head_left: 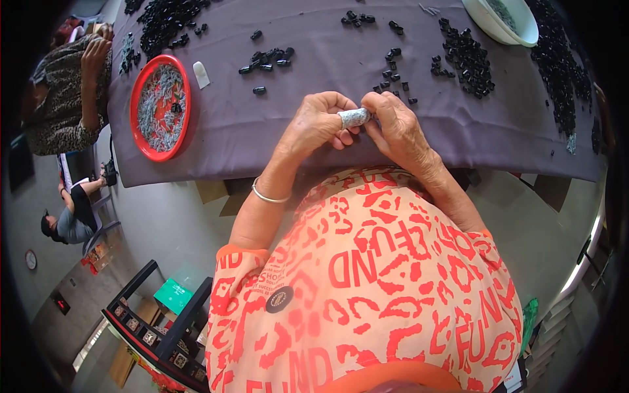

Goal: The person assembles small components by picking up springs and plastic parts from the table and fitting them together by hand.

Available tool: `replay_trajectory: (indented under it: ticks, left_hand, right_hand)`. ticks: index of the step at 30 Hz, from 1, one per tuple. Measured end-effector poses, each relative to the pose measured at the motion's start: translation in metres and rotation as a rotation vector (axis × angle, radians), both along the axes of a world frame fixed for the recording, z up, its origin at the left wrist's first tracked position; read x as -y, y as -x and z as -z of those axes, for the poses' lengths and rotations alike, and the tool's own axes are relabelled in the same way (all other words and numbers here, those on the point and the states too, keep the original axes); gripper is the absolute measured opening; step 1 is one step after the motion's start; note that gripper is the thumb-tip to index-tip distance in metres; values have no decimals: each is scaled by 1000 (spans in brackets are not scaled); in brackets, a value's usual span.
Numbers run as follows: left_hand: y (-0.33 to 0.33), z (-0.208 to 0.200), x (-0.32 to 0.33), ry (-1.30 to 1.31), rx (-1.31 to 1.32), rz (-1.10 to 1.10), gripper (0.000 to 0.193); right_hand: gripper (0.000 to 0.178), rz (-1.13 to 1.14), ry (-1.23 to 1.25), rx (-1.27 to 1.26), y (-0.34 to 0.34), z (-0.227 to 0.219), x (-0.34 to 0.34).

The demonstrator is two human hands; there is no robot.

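My left hand point(316, 124) and my right hand point(401, 131) meet over the near part of the cloth-covered table, fingertips together. A pale grey speckled wrap point(354, 118) covers the thumb of my left hand. Both hands are closed in a pinch around something small and dark, mostly hidden by the fingers. Just beyond my right hand lie several small black cylindrical pieces point(386, 75). Farther left, a small group of the same black pieces point(265, 60) rests on the cloth.
A red basin point(135, 108) of thin grey pieces stands at left beside a white finger-shaped cover point(200, 75). Large black heaps point(164, 23) lie far left and right point(557, 65). A white bowl point(532, 33) sits far right. Another person point(72, 92) works at the left edge.
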State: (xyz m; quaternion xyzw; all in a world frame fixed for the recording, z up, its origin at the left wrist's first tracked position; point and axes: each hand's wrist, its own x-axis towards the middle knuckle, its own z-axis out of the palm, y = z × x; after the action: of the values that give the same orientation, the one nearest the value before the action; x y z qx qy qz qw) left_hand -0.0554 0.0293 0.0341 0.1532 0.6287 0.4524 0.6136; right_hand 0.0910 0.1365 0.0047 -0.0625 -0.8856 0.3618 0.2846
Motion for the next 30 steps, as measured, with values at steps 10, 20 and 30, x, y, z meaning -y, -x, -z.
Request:
replay_trajectory:
  ticks: [10, 20, 30]
  left_hand:
    - [0, -6, -7, 87, -26, 34, 22]
    - [0, -3, -2, 65, 27, -6, 16]
    - [-12, -6, -4, 59, -73, 0, 14]
  right_hand:
    - [30, 122, -199, 45, -6, -1, -4]
    - [25, 102, -85, 103, -2, 5, -1]
    - [20, 142, -130, 93, -3, 1, -1]
